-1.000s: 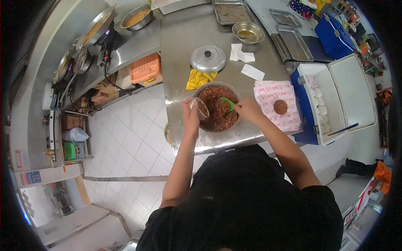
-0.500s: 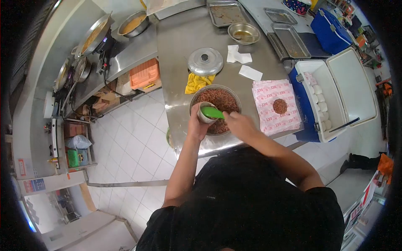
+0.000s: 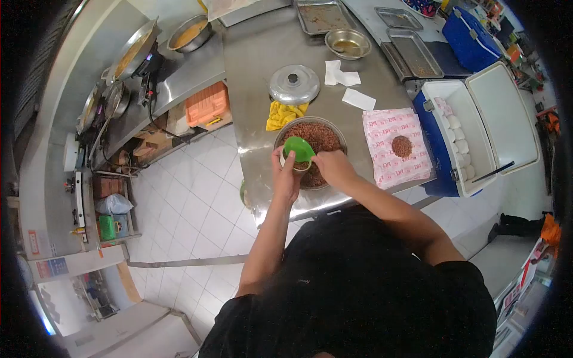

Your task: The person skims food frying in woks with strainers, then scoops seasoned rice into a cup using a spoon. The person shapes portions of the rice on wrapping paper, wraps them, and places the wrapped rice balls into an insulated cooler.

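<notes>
My left hand point(image 3: 286, 177) is wrapped round a small pale cup point(image 3: 302, 166) held over the near left part of a metal pot point(image 3: 343, 143). Reddish-brown rice point(image 3: 316, 133) fills the pot. My right hand point(image 3: 334, 170) grips the handle of a green scoop point(image 3: 298, 147), whose bowl lies over the cup's mouth and hides part of it. Right of the pot, a round portion of the same rice point(image 3: 401, 146) sits on a stack of pink printed paper point(image 3: 388, 164).
A metal lid point(image 3: 294, 85) and yellow cloth point(image 3: 285, 115) lie beyond the pot. Farther back are white papers point(image 3: 359, 99), a metal bowl point(image 3: 348, 44) and trays point(image 3: 325, 17). An open cooler point(image 3: 439, 149) with white wrapped bundles point(image 3: 457, 134) stands right. Pans point(image 3: 132, 51) line the left counter.
The green scoop has come up out of the rice and over the cup, then tipped at its mouth. The cup has moved slightly right, with my right hand closer to it.
</notes>
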The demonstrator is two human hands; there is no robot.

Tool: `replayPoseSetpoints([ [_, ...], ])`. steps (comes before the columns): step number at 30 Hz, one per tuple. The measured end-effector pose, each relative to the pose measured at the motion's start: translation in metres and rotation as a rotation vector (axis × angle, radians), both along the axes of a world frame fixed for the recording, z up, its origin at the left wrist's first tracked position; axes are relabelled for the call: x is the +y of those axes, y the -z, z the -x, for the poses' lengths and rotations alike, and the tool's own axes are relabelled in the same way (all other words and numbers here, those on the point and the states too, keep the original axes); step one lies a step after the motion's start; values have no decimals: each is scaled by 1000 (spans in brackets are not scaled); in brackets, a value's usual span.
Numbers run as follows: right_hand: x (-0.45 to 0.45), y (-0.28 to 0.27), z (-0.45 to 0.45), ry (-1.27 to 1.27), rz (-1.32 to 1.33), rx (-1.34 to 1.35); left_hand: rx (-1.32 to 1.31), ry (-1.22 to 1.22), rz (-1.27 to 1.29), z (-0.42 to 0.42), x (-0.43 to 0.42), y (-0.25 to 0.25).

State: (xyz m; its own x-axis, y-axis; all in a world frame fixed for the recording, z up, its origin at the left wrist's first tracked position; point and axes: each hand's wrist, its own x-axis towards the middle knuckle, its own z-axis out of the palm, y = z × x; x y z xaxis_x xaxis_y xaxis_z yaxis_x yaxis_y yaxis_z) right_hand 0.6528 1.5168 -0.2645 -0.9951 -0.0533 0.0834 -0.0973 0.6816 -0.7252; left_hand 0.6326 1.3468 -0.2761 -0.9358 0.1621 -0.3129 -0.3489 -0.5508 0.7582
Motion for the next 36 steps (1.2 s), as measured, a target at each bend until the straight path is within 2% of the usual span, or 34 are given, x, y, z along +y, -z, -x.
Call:
replayPoseSetpoints([
  [2, 9, 1, 19, 8, -31, 111, -1, 1, -30, 3, -2, -5],
  [4, 25, 10, 33, 24, -123, -35, -10, 0, -46, 3, -14, -6],
  [5, 32, 15, 37, 28, -172, -107, -25, 22, -196, 2, -21, -6],
  [8, 43, 6, 19, -14, -425, 265, -15, 81, -581, -19, -40, -11],
  [11, 90, 16, 14, -92, -370, 208, -21, 60, -264, -51, -45, -2],
  [12, 106, 16, 11, -118, -383, 168, -10, 74, -29, -65, -35, -28],
  [14, 135, 15, 8, -171, -406, 93, 18, 84, -40, -95, -25, -25],
  [17, 124, 57, 23, -83, 387, -313, -13, 116, 103, -134, 5, -9],
  [18, 111, 52, 26, -85, 436, -393, -27, 133, 176, -142, 19, 4],
  [19, 122, 47, 19, -105, 505, -433, 89, 182, 352, -156, 46, 29],
  [21, 148, 32, 2, -175, 640, -488, 5, 111, 299, -160, 93, 38],
  [22, 165, 29, -5, -230, 707, -506, 57, 94, 466, -156, 109, 50],
  [24, 228, 51, -18, -417, 218, -372, 155, 54, 801, -142, 141, 75],
  [25, 262, 62, -28, -509, -28, -302, 164, -44, 903, -134, 159, 79],
  [27, 320, 44, -56, -534, -358, -551, 182, -252, 1106, -113, 194, 87],
  [30, 378, 66, -103, -369, -497, -148, 295, -392, 1395, -99, 205, 114],
  [33, 401, 112, -127, -256, -377, 30, 276, -641, 1646, -117, 242, 99],
  [34, 404, 107, -126, -292, -308, 16, 471, -538, 1658, -126, 252, 96],
  [35, 406, 102, -123, -329, -240, 2, 561, -369, 1600, -137, 265, 93],
  [36, 408, 99, -121, -367, -172, -15, 607, -50, 1496, -137, 271, 97],
])
